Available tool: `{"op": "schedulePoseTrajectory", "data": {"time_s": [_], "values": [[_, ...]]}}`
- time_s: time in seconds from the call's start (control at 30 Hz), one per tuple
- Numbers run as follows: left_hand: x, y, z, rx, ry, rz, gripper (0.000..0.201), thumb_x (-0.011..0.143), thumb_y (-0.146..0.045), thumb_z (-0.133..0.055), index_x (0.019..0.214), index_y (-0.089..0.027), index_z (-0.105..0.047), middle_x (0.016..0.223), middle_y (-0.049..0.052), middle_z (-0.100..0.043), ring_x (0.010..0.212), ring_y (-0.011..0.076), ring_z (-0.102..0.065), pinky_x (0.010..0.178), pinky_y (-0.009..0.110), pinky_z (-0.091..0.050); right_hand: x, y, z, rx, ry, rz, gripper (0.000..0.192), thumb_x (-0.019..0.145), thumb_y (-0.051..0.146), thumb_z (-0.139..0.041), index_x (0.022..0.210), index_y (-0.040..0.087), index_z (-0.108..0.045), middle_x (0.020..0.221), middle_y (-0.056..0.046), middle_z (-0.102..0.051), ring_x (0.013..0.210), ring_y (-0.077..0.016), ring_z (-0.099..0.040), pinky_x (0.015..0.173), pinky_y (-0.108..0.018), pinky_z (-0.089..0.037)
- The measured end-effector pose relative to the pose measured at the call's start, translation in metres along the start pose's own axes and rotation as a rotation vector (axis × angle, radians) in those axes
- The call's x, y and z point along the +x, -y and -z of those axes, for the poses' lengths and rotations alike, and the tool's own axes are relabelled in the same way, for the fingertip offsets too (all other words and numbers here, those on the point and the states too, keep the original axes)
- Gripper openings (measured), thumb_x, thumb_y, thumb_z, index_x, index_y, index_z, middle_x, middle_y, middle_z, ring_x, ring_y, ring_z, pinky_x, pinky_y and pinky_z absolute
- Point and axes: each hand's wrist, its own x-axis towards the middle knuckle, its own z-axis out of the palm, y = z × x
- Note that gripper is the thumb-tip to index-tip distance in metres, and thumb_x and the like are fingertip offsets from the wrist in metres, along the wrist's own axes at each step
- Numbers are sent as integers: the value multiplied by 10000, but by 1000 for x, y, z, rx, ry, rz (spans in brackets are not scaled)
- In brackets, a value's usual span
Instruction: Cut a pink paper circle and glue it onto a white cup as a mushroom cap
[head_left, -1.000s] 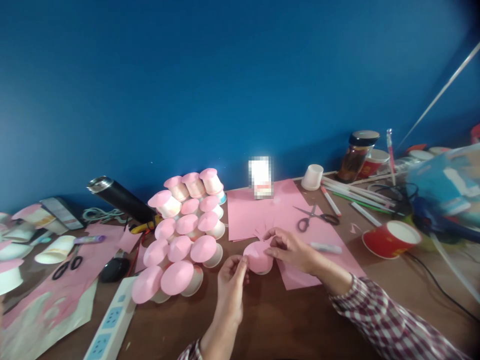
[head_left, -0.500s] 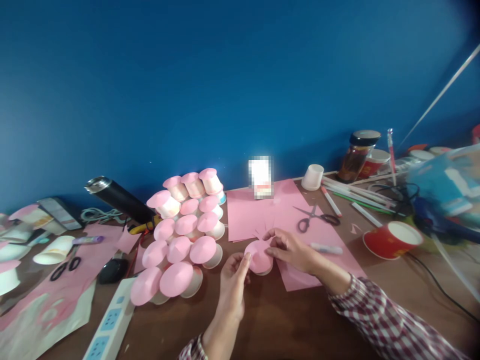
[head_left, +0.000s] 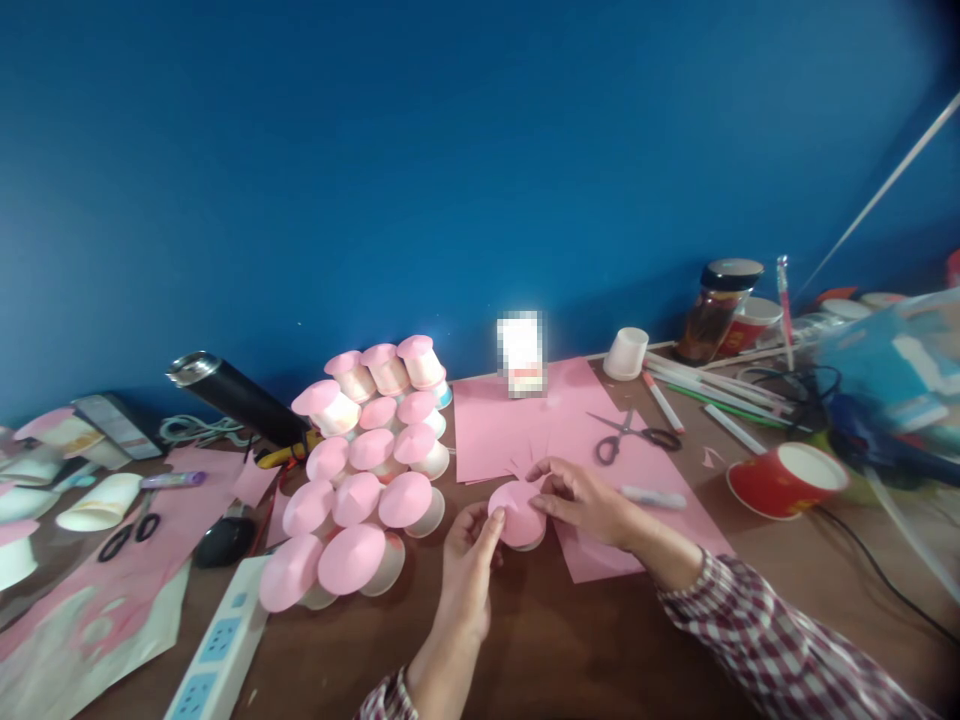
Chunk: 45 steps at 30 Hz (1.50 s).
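We see left hand and right hand pinching a pink-capped paper cup on pink paper; scissors nearby, grip detail possibly blurred.

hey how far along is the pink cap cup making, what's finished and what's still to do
Done: a stacked pile of pink-capped cups. In hand: the left hand and right hand hold a pink paper cap on one more cup. Left: a plain white cup by the wall, another white cup lying far left, and uncut pink paper.
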Motion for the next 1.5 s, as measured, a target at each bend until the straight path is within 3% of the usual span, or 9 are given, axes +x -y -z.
{"op": "schedulePoseTrajectory", "data": {"time_s": [0.13, 0.27, 0.9, 1.27, 1.5], "values": [[1, -1, 0, -7, 4, -2, 366, 708, -454, -674, 900, -154, -592, 689, -21, -514, 533, 44, -371, 490, 173, -314, -4, 4, 3, -28, 21, 8, 320, 872, 442, -512, 1078, 197, -492, 736, 17, -526, 687, -129, -496, 622, -248, -408], [1, 0, 0, -8, -1, -5, 363, 707, -448, -678, 909, -159, -593, 693, -23, -517, 534, 44, -366, 491, 172, -315, -3, 5, 2, -72, 65, 16, 387, 817, 418, -601, 1096, 180, -475, 677, 45, -471, 615, -110, -454, 538, -221, -370], [-1, -3, -2, -23, -15, 7, 378, 677, -465, -693, 875, -159, -596, 680, -20, -532, 523, 51, -382, 488, 179, -312, -2, 6, -5, -76, 29, -13, 467, 726, 384, -698, 1085, 177, -484, 674, 51, -461, 618, -112, -447, 544, -226, -367], [-1, 1, 0, -14, -14, -3, 387, 697, -455, -682, 919, -151, -593, 680, -20, -522, 519, 43, -377, 486, 176, -315, -2, 4, 0, 11, 69, -29, 406, 811, 437, -599, 1092, 168, -484, 664, 55, -451, 606, -101, -429, 541, -221, -354], [-1, -3, -3, -33, -29, 14, 392, 669, -468, -699, 884, -158, -594, 701, -19, -546, 530, 52, -400, 485, 179, -315, -2, 1, -5, -95, 25, 3, 471, 740, 404, -683, 1098, 173, -482, 695, 39, -475, 635, -119, -451, 559, -232, -371]]}}
